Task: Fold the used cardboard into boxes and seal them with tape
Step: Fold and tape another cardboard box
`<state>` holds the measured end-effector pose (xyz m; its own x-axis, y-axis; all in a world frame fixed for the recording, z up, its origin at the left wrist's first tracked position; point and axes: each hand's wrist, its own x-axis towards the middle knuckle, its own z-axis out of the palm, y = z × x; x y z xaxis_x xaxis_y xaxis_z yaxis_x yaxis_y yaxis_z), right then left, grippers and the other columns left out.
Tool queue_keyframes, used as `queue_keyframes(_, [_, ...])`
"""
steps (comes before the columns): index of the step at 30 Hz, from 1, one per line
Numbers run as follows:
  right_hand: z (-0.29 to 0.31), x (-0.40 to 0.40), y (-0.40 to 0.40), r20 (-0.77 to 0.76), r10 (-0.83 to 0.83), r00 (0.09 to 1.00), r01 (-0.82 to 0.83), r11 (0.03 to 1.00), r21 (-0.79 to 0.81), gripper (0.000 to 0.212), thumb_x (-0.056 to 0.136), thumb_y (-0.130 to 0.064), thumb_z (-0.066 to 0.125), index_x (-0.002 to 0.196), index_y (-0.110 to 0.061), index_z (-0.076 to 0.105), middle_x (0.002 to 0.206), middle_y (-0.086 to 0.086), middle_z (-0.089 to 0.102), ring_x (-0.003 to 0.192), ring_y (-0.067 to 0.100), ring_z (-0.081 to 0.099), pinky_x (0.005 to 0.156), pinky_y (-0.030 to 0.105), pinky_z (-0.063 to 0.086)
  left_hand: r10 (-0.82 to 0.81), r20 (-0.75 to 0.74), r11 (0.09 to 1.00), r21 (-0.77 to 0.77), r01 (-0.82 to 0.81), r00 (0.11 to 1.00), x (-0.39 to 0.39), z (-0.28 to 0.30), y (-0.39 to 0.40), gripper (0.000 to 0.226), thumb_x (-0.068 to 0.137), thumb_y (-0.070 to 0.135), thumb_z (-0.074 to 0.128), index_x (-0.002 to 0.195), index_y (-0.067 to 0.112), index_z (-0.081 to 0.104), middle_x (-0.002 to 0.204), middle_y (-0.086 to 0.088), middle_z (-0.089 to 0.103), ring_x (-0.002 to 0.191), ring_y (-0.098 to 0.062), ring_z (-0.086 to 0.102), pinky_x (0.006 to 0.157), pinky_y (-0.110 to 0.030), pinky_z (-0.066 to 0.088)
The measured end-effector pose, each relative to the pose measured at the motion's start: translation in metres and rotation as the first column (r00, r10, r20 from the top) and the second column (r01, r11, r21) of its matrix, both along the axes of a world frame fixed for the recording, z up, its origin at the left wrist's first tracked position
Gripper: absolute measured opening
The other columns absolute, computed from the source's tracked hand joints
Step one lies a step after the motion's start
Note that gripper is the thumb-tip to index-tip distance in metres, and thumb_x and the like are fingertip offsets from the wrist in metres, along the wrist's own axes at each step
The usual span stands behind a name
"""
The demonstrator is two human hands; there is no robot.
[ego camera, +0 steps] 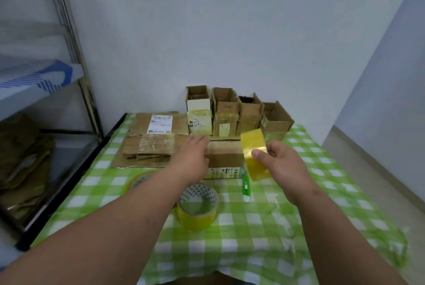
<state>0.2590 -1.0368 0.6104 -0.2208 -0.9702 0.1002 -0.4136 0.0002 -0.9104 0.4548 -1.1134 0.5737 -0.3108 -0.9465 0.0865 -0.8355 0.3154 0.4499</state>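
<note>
Yellow translucent packing tape, a cut strip (255, 155), is pinched between the thumb and fingers of the right hand (281, 166) right of centre in the frame, held up just above the right end of a brown cardboard box (224, 158) lying on the table. The left hand (192, 158) lies flat on that box with fingers straight and together, reaching toward its far edge. The box's near side carries a greenish printed label, too small to read.

Below the hands, at lower centre, a roll of yellow tape (197, 205) stands on the green-and-white checked tablecloth (253, 227); the inside of its core shows a patterned print. A second tape roll (139, 180) lies to its left, partly hidden by the left forearm. A green-and-white utility knife (246, 188) lies just right of the nearer roll, in front of the box.

Left of the box sits a stack of flattened brown cardboard sheets (149, 149), the rear sheet bearing a white shipping label (160, 124) whose print is blurred. Along the wall behind, a row of four small open-topped cardboard boxes (236, 112) stands upright, touching one another; the leftmost is white and yellow with black letters partly readable as "A" and "xin", and the next shows a handwritten "11". At the left of the frame a metal shelving rack (76, 55) holds more flattened cardboard on its lower level.
</note>
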Motion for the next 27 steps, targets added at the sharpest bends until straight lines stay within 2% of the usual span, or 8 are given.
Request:
queue_keyframes(3, [-0.003, 0.003, -0.002, 0.047, 0.009, 0.999, -0.007, 0.999, -0.033, 0.008, 0.094, -0.023, 0.066, 0.088, -0.017, 0.065, 0.076, -0.008, 0.067, 0.064, -0.002, 0.061, 0.051, 0.009, 0.041, 0.01, -0.143, 0.997, -0.069, -0.02, 0.99, 0.0, 0.005, 0.005, 0.057, 0.099, 0.024, 0.051, 0.152, 0.029, 0.031, 0.16, 0.006, 0.026, 0.148, -0.018, 0.019, 0.121, -0.05, 0.018])
queue_keyframes(5, [-0.007, 0.009, -0.005, 0.089, 0.006, 0.996, -0.003, 0.999, -0.034, 0.01, 0.093, -0.025, 0.067, 0.096, -0.016, 0.067, 0.086, -0.003, 0.071, 0.076, 0.01, 0.067, 0.057, 0.014, 0.045, -0.012, -0.317, 0.994, -0.103, -0.022, 0.948, 0.001, 0.008, 0.011, 0.052, 0.098, 0.028, 0.055, 0.148, 0.031, 0.039, 0.154, 0.007, 0.034, 0.143, -0.016, 0.028, 0.119, -0.049, 0.022])
queue_keyframes(8, [-0.014, 0.021, -0.01, 0.099, 0.018, 0.995, -0.012, 0.998, -0.064, 0.012, 0.093, -0.027, 0.067, 0.099, -0.017, 0.066, 0.093, 0.002, 0.073, 0.084, 0.017, 0.069, 0.067, 0.025, 0.05, -0.101, -0.491, 0.993, -0.095, 0.062, 0.865, 0.005, 0.014, 0.022, 0.056, 0.094, 0.03, 0.063, 0.146, 0.032, 0.043, 0.15, 0.008, 0.035, 0.137, -0.01, 0.034, 0.115, -0.031, 0.026])
queue_keyframes(11, [-0.013, 0.037, -0.011, 0.075, 0.064, 0.995, -0.056, 0.993, -0.104, 0.008, 0.094, -0.025, 0.065, 0.096, -0.018, 0.065, 0.088, 0.001, 0.071, 0.075, 0.009, 0.065, 0.06, 0.016, 0.047, -0.175, -0.499, 0.984, -0.116, 0.135, 0.849, 0.007, 0.021, 0.029, 0.058, 0.09, 0.027, 0.07, 0.143, 0.032, 0.047, 0.141, 0.007, 0.041, 0.129, -0.009, 0.042, 0.108, -0.022, 0.034])
queue_keyframes(16, [-0.01, 0.053, -0.008, 0.127, 0.12, 0.985, -0.106, 0.988, -0.113, 0.009, 0.095, -0.028, 0.064, 0.097, -0.019, 0.066, 0.091, 0.003, 0.072, 0.085, 0.02, 0.068, 0.075, 0.037, 0.052, -0.116, -0.503, 0.987, -0.158, 0.04, 0.856, 0.013, 0.032, 0.036, 0.042, 0.088, 0.017, 0.072, 0.127, 0.029, 0.064, 0.125, 0.015, 0.048, 0.119, -0.006, 0.049, 0.103, -0.023, 0.039])
queue_keyframes(21, [-0.011, 0.065, -0.001, 0.117, 0.129, 0.985, -0.115, 0.986, -0.117, 0.015, 0.096, -0.032, 0.061, 0.094, -0.017, 0.065, 0.084, 0.003, 0.068, 0.072, 0.009, 0.059, 0.062, 0.021, 0.046, -0.097, -0.437, 0.964, -0.263, -0.025, 0.894, 0.019, 0.032, 0.052, 0.02, 0.09, 0.016, 0.069, 0.108, 0.023, 0.073, 0.125, 0.011, 0.058, 0.114, -0.009, 0.053, 0.095, -0.025, 0.043])
queue_keyframes(25, [-0.009, 0.069, 0.007, 0.114, 0.19, 0.975, -0.182, 0.98, -0.076, 0.005, 0.094, -0.022, 0.065, 0.099, -0.02, 0.064, 0.094, 0.009, 0.07, 0.082, 0.02, 0.065, 0.074, 0.039, 0.054, -0.064, -0.466, 0.944, -0.316, -0.099, 0.882, 0.018, 0.032, 0.057, 0.007, 0.089, 0.015, 0.068, 0.092, 0.02, 0.071, 0.108, 0.007, 0.064, 0.101, -0.014, 0.059, 0.088, -0.033, 0.048])
queue_keyframes(27, [-0.009, 0.068, 0.009, 0.096, 0.223, 0.97, -0.219, 0.974, -0.05, 0.022, 0.087, -0.008, 0.069, 0.101, -0.024, 0.063, 0.095, 0.005, 0.071, 0.089, 0.024, 0.068, 0.079, 0.043, 0.056, -0.048, -0.432, 0.942, -0.32, -0.104, 0.901, 0.019, 0.035, 0.06, 0.004, 0.091, 0.017, 0.065, 0.092, 0.021, 0.067, 0.104, 0.008, 0.063, 0.1, -0.013, 0.056, 0.086, -0.032, 0.046])
